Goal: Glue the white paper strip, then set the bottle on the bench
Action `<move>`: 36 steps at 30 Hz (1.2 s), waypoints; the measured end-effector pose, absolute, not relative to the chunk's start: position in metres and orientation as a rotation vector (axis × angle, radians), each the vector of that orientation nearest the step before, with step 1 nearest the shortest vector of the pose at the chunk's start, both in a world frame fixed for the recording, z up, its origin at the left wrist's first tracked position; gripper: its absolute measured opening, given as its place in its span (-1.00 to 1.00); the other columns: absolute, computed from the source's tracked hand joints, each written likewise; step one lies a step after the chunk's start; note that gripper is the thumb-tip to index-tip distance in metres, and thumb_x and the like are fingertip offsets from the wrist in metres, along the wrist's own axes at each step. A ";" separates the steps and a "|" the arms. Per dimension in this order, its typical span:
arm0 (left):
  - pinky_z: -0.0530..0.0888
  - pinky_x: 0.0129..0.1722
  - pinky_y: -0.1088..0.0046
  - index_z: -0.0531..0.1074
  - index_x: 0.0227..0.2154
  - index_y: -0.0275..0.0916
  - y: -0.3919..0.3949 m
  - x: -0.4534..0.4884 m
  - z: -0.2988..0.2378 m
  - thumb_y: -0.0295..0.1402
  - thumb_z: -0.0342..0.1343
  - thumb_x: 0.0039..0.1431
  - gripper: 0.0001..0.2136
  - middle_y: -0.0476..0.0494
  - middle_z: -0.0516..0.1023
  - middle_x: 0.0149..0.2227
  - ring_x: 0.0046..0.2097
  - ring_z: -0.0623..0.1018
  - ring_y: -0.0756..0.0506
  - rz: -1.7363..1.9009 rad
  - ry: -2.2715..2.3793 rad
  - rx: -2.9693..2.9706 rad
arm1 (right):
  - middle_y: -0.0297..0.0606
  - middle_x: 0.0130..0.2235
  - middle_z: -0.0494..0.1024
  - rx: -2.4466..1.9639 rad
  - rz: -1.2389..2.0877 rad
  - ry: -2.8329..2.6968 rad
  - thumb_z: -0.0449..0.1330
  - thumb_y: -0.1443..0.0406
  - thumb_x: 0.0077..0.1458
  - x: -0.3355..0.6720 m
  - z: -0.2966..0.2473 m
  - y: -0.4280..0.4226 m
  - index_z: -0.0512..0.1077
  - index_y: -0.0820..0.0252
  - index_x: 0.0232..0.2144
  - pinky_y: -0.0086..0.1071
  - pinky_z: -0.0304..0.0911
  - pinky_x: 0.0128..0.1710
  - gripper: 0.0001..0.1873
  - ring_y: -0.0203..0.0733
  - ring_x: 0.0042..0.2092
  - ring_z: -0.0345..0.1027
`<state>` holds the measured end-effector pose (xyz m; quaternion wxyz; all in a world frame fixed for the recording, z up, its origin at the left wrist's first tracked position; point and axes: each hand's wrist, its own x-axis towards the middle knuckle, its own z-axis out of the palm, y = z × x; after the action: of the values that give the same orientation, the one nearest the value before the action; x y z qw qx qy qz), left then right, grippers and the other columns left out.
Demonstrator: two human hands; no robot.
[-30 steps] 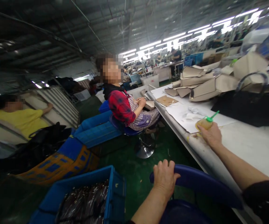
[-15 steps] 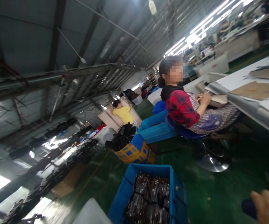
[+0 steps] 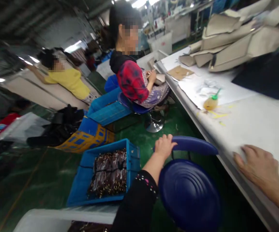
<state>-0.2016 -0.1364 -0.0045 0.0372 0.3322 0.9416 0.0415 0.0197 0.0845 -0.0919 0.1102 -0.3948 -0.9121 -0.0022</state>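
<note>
My left hand (image 3: 164, 146), reaching from a black sleeve, is closed around the left end of a dark blue chair backrest (image 3: 197, 144). The chair's round seat (image 3: 190, 193) lies just below it. My right hand (image 3: 260, 166) rests on the white tabletop (image 3: 248, 119) near its edge, fingers apart and holding nothing. Farther along the table stands a small bottle of yellowish liquid with a green nozzle (image 3: 211, 102).
Left of the chair sits a blue crate (image 3: 134, 154) with bundled brown pieces, beside a white bin (image 3: 64, 214). Beige pieces (image 3: 241, 45) and a dark sheet (image 3: 270, 75) lie on the table. A seated person in red plaid (image 3: 132, 79) and one in yellow (image 3: 68, 82) are ahead.
My view has swung down and to the right, so the table and chair show more fully. My right hand has come into view on the tabletop; my left stays on the backrest.
</note>
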 end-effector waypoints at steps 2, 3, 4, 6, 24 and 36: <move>0.47 -0.18 0.31 0.37 -0.09 -0.27 -0.146 -0.209 -0.022 -0.04 0.14 0.13 -0.58 -0.28 0.51 -0.15 -0.13 0.56 -0.22 0.048 2.827 0.991 | -0.04 0.10 0.38 -1.112 -0.078 -2.732 0.01 0.13 0.27 0.045 -0.093 0.089 0.40 0.24 -0.07 -0.02 0.22 -0.10 -0.65 0.16 0.01 0.22; 0.46 -0.16 0.31 0.35 -0.08 -0.26 -0.153 -0.211 -0.026 -0.03 0.08 0.18 -0.58 -0.27 0.50 -0.14 -0.12 0.55 -0.23 0.006 2.817 0.965 | -0.03 0.10 0.38 -1.084 -0.084 -2.735 -0.01 0.13 0.27 0.047 -0.093 0.089 0.40 0.26 -0.06 -0.03 0.19 -0.13 -0.63 0.17 0.00 0.21; 0.46 -0.15 0.31 0.32 -0.06 -0.26 -0.160 -0.213 -0.027 -0.02 0.03 0.20 -0.58 -0.26 0.48 -0.14 -0.12 0.55 -0.23 -0.033 2.813 0.939 | -0.02 0.10 0.38 -1.067 -0.072 -2.727 -0.01 0.13 0.27 0.045 -0.093 0.090 0.39 0.26 -0.05 -0.05 0.17 -0.14 -0.62 0.17 0.00 0.20; 0.45 -0.14 0.31 0.29 -0.05 -0.25 -0.176 -0.214 -0.024 0.00 -0.03 0.24 -0.58 -0.26 0.47 -0.14 -0.12 0.55 -0.23 -0.102 2.822 0.879 | -0.02 0.09 0.38 -1.058 -0.023 -2.711 -0.01 0.13 0.26 0.036 -0.092 0.089 0.38 0.27 -0.04 -0.09 0.12 -0.15 -0.62 0.15 -0.01 0.19; 0.47 -0.06 0.21 0.40 -0.10 -0.30 -0.387 -0.078 -0.048 0.04 0.01 0.10 -0.49 -0.38 0.58 -0.13 -0.07 0.57 -0.32 0.398 2.739 -0.344 | 0.00 0.07 0.35 -1.048 0.140 -2.672 0.02 0.17 0.20 0.032 -0.086 0.088 0.35 0.31 -0.04 -0.11 0.08 -0.09 -0.62 0.14 0.02 0.13; 0.56 -0.28 0.32 0.40 -0.04 -0.27 -0.346 -0.167 -0.039 -0.18 0.19 0.00 -0.55 -0.20 0.62 -0.24 -0.23 0.61 -0.20 0.727 2.568 -0.194 | -0.05 0.03 0.39 -1.027 0.175 -2.611 0.07 0.17 0.18 0.029 -0.089 0.091 0.37 0.27 -0.13 -0.11 0.06 -0.11 -0.70 0.11 -0.01 0.14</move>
<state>-0.1668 -0.3458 -0.0392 0.2305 -0.0705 0.9339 0.2642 0.0287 0.0910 -0.0886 0.1642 -0.3604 -0.9162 0.0615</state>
